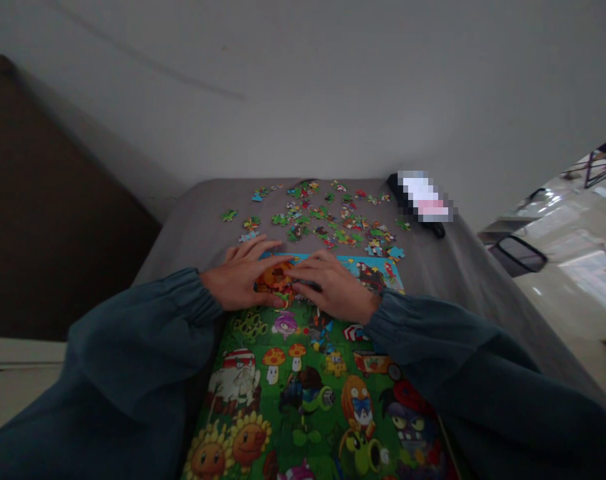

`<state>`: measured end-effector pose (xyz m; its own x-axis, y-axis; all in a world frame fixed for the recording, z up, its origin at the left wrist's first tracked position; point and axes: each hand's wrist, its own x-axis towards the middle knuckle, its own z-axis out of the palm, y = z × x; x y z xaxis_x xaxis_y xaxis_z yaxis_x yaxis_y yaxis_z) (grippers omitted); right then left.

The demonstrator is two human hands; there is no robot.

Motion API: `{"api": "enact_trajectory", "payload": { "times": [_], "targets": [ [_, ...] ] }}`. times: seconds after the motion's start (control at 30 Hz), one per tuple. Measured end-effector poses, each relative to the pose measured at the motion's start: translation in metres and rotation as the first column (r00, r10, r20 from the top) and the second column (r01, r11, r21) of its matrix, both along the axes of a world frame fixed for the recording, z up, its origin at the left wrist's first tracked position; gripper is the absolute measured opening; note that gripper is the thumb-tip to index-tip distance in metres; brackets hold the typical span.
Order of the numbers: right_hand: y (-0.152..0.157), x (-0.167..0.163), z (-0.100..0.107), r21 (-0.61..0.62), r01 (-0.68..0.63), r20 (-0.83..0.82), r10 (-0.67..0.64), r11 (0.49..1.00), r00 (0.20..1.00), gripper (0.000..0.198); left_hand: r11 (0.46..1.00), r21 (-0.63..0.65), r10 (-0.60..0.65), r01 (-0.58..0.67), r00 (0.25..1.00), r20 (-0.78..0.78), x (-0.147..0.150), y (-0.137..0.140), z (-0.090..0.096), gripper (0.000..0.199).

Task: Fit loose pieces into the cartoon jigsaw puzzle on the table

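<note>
A colourful jigsaw puzzle (293, 373) with cartoon plants and characters lies in front of me, mostly joined into one picture. Over its upper left part rests my left hand (240, 277), fingers stretched out and thumb apart, touching the surface around an orange figure. My right hand (335, 287) is bent over the upper middle, thumb and forefinger close together at a small puzzle piece (287, 283) by that figure. The fingertips partly cover this piece, and its outline is hard to make out. Both hands hide some of the puzzle's upper rows.
Several loose puzzle pieces (323, 213) are scattered beyond the puzzle on the grey cloth-covered surface (197, 220). A phone with a blurred screen (425, 197) lies at the back right. Behind is a pale wall (303, 87); a dark brown panel (47, 220) stands at the left.
</note>
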<state>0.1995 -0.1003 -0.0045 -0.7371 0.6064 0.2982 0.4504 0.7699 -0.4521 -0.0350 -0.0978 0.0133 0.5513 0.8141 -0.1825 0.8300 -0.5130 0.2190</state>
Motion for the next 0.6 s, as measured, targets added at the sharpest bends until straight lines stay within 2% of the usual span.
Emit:
{"api": "enact_trajectory", "payload": {
  "times": [0.3, 0.47, 0.6],
  "targets": [
    [-0.006, 0.0, 0.004, 0.104, 0.015, 0.14, -0.029, 0.994, 0.99, 0.034, 0.999, -0.021, 0.042, -0.043, 0.999, -0.035, 0.0, 0.0, 0.001, 0.088],
    [-0.01, 0.003, 0.006, 0.208, -0.05, 0.182, 0.012, 0.977, 0.983, 0.039, 0.997, -0.034, 0.066, -0.068, 0.997, -0.045, 0.0, 0.0, 0.001, 0.09],
    [-0.011, 0.004, 0.005, 0.237, -0.116, 0.247, 0.056, 0.965, 0.968, 0.042, 0.996, -0.023, 0.081, -0.082, 0.996, -0.042, -0.001, 0.002, 0.0, 0.09]
  ]
}}
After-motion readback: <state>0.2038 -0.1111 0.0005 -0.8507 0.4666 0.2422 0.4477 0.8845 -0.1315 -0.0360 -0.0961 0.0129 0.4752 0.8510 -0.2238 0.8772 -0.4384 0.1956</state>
